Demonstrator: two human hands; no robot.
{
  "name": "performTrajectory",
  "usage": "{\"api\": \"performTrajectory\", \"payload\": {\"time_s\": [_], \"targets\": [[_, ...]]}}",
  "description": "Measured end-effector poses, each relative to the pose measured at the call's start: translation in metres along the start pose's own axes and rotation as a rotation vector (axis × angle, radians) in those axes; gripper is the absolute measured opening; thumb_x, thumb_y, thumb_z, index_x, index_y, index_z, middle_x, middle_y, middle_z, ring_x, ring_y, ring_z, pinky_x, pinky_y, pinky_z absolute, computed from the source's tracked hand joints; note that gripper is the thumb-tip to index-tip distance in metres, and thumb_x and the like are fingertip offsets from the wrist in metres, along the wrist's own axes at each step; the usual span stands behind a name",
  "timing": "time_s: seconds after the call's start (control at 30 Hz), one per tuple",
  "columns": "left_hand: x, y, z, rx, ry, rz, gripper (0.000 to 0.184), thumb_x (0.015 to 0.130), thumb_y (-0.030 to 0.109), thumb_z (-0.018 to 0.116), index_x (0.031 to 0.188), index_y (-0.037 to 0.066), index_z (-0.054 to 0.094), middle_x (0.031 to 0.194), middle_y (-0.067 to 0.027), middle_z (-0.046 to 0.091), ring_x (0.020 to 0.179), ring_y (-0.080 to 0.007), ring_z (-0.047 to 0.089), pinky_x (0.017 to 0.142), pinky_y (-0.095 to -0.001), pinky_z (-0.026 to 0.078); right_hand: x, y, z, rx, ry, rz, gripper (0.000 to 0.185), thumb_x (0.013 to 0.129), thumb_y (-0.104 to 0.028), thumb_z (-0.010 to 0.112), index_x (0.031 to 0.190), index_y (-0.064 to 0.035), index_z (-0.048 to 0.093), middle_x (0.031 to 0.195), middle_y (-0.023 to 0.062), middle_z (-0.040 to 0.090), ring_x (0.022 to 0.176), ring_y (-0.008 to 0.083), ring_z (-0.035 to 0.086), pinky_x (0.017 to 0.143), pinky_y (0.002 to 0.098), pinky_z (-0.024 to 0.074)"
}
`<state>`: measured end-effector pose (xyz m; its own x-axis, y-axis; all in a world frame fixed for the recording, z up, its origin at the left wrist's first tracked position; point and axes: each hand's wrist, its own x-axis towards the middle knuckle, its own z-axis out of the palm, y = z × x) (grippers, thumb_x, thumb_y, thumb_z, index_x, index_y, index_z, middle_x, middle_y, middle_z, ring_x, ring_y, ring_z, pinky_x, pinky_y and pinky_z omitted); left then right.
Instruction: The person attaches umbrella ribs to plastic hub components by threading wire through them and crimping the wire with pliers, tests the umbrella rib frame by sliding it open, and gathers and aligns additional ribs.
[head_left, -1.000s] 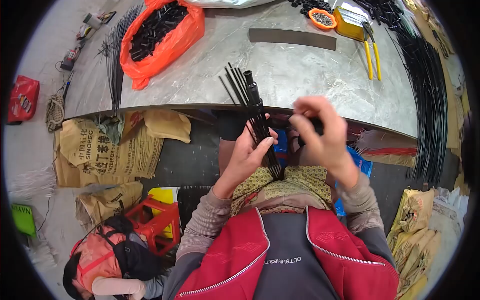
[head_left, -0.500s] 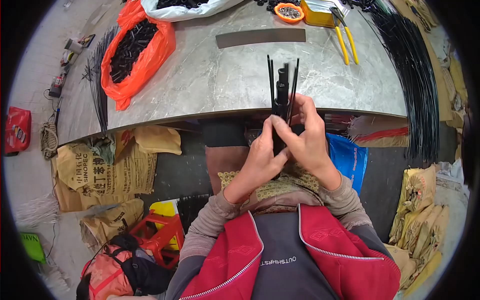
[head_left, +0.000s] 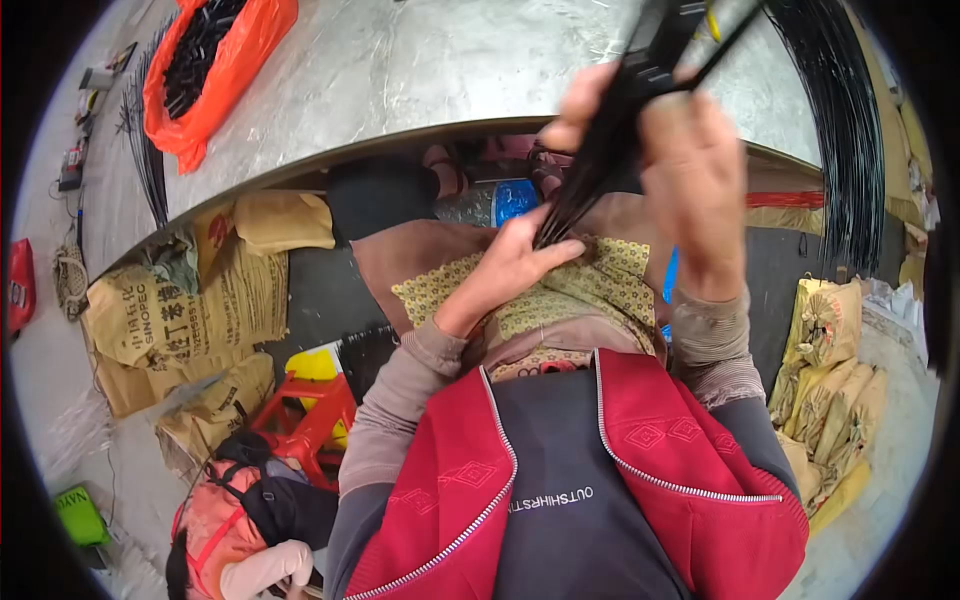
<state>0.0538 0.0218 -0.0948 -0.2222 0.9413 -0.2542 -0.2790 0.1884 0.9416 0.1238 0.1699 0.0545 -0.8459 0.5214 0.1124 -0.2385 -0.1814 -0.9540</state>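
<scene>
A long bundle of thin black rods around a dark tube [head_left: 610, 125] slants up to the right from my lap and over the table edge. Its lower end is in my left hand [head_left: 510, 265], with the fingers wrapped around it above a yellow flowered cloth [head_left: 440, 285]. Higher up, my right hand [head_left: 692, 185] is closed around the bundle, smeared by motion. Blurred fingertips show on the bundle's left side. The top of the bundle passes beyond the upper edge of the view.
On the grey table [head_left: 400, 75] lie an orange-red bag [head_left: 245, 65] of short black tubes and, to the right, a mass of long black rods [head_left: 850, 150]. Printed brown sacks [head_left: 200, 325], a red stool [head_left: 320, 395] and a person with a backpack [head_left: 225, 545] are at left.
The bundle has risen and now tilts right. My right hand has moved up and right, my left slightly lower. The view has shifted down; the other person's arm now shows.
</scene>
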Motion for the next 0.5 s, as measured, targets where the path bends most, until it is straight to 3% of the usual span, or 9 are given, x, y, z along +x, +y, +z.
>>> {"api": "performTrajectory", "payload": {"time_s": [0.03,0.1,0.17,0.23,0.3,0.37,0.47,0.5], "targets": [[0.003,0.008,0.000,0.024,-0.007,0.053,0.042,0.087,0.012,0.073,0.124,-0.001,0.056,0.110,-0.0035,0.062,0.102,-0.0107,0.056,0.090,-0.0285,0.047,-0.001,-0.009,-0.006,0.033,-0.003,-0.025,0.033,0.103,-0.025,0.046,0.119,0.0041,0.050,0.101,0.0100,0.058,0.089,0.0193,0.060,0.083,0.0357,0.0511],[0.010,0.024,0.000,0.071,-0.028,0.160,0.046,0.086,0.012,0.075,0.125,-0.001,0.055,0.112,-0.0043,0.062,0.103,-0.0112,0.056,0.091,-0.0286,0.046,0.005,-0.021,-0.021,0.177,-0.161,-0.233,0.039,0.103,-0.034,0.047,0.118,0.0024,0.049,0.093,0.0038,0.050,0.080,0.0155,0.050,0.078,0.0360,0.0445],[0.011,0.038,-0.004,0.126,0.009,0.305,0.053,0.081,0.008,0.077,0.128,-0.001,0.054,0.117,-0.0086,0.063,0.108,-0.0147,0.058,0.096,-0.0287,0.045,0.000,-0.035,-0.047,0.191,0.007,-0.355,0.038,0.103,-0.032,0.047,0.117,0.0024,0.048,0.089,0.0010,0.040,0.078,0.0138,0.040,0.078,0.0348,0.0369],[0.005,0.050,-0.014,0.104,0.087,0.367,0.056,0.080,0.006,0.077,0.130,-0.002,0.053,0.118,-0.0099,0.063,0.110,-0.0160,0.058,0.095,-0.0292,0.047,-0.005,-0.046,-0.096,0.498,-0.146,-0.358,0.037,0.102,-0.027,0.050,0.124,0.0029,0.046,0.099,0.0051,0.044,0.086,0.0157,0.040,0.084,0.0379,0.0347],[-0.010,0.053,-0.023,0.062,0.236,0.427,0.042,0.081,-0.006,0.067,0.122,-0.004,0.058,0.113,-0.0134,0.065,0.104,-0.0182,0.063,0.086,-0.0289,0.052,-0.016,-0.053,-0.119,0.584,-0.034,-0.398,0.037,0.103,-0.030,0.048,0.118,0.0043,0.044,0.095,0.0039,0.040,0.086,0.0155,0.039,0.083,0.0358,0.0337],[-0.034,0.049,-0.037,-0.057,0.177,0.394,0.030,0.081,0.002,0.073,0.110,-0.003,0.065,0.105,-0.0092,0.067,0.093,-0.0128,0.063,0.082,-0.0256,0.050,-0.032,-0.053,-0.142,0.653,0.073,-0.436,0.033,0.103,-0.028,0.045,0.113,0.0036,0.045,0.092,0.0048,0.039,0.085,0.0159,0.040,0.083,0.0351,0.0354],[-0.055,0.031,-0.037,-0.114,-0.240,0.150,0.025,0.084,0.002,0.070,0.107,-0.003,0.066,0.102,-0.0091,0.068,0.090,-0.0115,0.063,0.078,-0.0244,0.050,-0.056,-0.045,-0.169,0.708,0.216,-0.467,0.029,0.104,-0.027,0.044,0.107,0.0020,0.045,0.088,0.0049,0.039,0.082,0.0165,0.042,0.082,0.0346,0.0378],[-0.053,0.025,-0.024,-0.043,-0.283,-0.040,0.025,0.086,0.001,0.067,0.110,-0.005,0.064,0.098,-0.0105,0.069,0.092,-0.0173,0.066,0.082,-0.0284,0.053,-0.063,-0.041,-0.178,0.761,0.252,-0.453,0.029,0.103,-0.027,0.045,0.106,0.0017,0.045,0.087,0.0046,0.039,0.081,0.0167,0.042,0.081,0.0345,0.0382]]}}
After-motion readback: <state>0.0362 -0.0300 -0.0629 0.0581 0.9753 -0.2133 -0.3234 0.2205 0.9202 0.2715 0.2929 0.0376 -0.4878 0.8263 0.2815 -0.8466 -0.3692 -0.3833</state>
